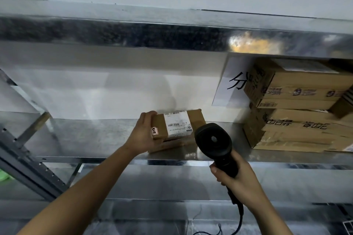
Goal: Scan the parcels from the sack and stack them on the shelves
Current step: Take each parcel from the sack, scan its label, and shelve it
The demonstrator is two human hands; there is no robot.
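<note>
A small brown cardboard parcel with a white shipping label sits on the metal shelf, near the back wall. My left hand grips its left end, thumb along the bottom edge and fingers over the top. My right hand holds a black corded barcode scanner by the handle, its head raised just right of the parcel and close to it. A stack of larger cardboard boxes fills the right part of the same shelf.
A white paper sign with a black character hangs on the wall beside the stack. Another metal shelf runs overhead. A grey perforated upright slants at the left. The scanner cable trails down over a lower shelf.
</note>
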